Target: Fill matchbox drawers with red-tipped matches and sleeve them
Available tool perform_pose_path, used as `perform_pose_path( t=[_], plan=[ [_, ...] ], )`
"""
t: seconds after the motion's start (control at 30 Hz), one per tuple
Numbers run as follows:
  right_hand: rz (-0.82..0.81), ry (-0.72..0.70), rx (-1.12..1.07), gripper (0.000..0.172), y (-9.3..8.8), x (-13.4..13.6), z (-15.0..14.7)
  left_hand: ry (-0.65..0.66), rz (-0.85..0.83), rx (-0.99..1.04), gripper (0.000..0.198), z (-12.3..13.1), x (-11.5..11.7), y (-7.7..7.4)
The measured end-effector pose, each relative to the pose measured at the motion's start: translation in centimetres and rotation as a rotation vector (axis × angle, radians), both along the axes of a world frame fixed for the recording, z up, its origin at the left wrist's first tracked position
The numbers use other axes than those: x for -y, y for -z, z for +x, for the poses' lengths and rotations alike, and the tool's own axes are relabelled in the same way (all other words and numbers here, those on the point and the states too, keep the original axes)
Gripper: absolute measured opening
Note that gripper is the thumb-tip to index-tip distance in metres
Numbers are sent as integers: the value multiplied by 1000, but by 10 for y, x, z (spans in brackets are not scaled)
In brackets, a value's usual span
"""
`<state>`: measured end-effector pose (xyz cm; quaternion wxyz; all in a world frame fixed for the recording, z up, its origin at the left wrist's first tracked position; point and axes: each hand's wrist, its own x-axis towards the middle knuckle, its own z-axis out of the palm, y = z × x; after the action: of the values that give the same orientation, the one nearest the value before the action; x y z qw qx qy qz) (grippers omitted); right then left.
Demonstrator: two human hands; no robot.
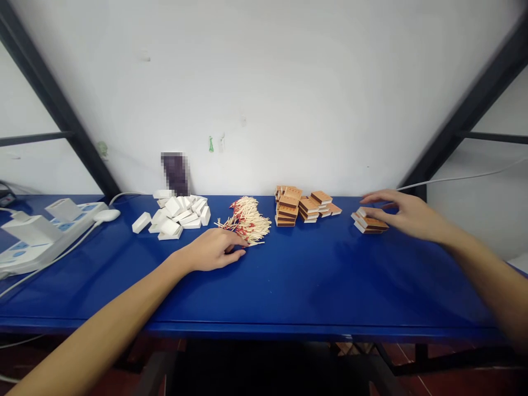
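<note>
My left hand (pixel 215 248) rests low at the front edge of a pile of loose red-tipped matches (pixel 252 219). Its thumb and index finger are apart, the fingertips touching or very near the matches; nothing shows clearly between them. At the right, my right hand (pixel 399 212) is over a short stack of matchboxes (pixel 371 226) with orange-brown sides and white trays. The fingers stretch out above the stack and the thumb lies along its top; I see no grip around a box. Part of the stack is hidden under this hand.
White empty-looking matchbox trays (pixel 177 213) lie heaped left of the matches. Stacked matchboxes (pixel 289 206) stand in the middle near the wall, with more stacks (pixel 315 204) beside them. A power strip (pixel 53 236) with plugs and cables occupies the left of the blue table (pixel 289 291).
</note>
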<state>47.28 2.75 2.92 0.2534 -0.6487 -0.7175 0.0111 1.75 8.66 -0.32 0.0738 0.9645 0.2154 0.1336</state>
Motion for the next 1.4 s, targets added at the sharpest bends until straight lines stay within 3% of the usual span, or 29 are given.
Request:
perform_pose_path(
  t=[0.13, 0.2, 0.33, 0.4, 0.53, 0.67, 0.93, 1.03, 1.13, 1.2, 1.4],
  plan=[
    [74, -194, 68, 25, -11, 5, -57, 5, -19, 3, 26, 1, 1, 0],
    [181, -211, 52, 25, -10, 0, -81, 11, -22, 3, 25, 1, 1, -1],
    [175, -247, 178, 18, 1, -21, -114, -3, -19, -21, 24, 2, 3, -3],
    [164, -253, 286, 25, 10, -33, -122, -6, -18, -24, 23, 2, 3, -3],
    [211, -255, 417, 38, 27, -48, -127, -3, -4, -22, 23, 1, 3, -4],
    [255, -270, 450, 36, 39, -51, -126, 5, 12, -17, 24, 1, 1, -3],
    [527, -326, 275, 25, 50, -52, -127, -75, 156, 97, 24, -11, -15, -2],
    [584, -407, 215, 22, 48, -41, -131, -213, 324, 187, 27, -26, -30, -4],
    [523, -553, 216, 19, 47, -28, -137, -432, 508, 251, 29, -41, -45, -3],
    [443, -618, 261, 19, 47, -22, -140, -531, 563, 184, 31, -46, -51, 0],
    [196, -638, 346, 21, 42, -15, -139, -620, 526, 28, 31, -43, -58, 11]
  ],
)
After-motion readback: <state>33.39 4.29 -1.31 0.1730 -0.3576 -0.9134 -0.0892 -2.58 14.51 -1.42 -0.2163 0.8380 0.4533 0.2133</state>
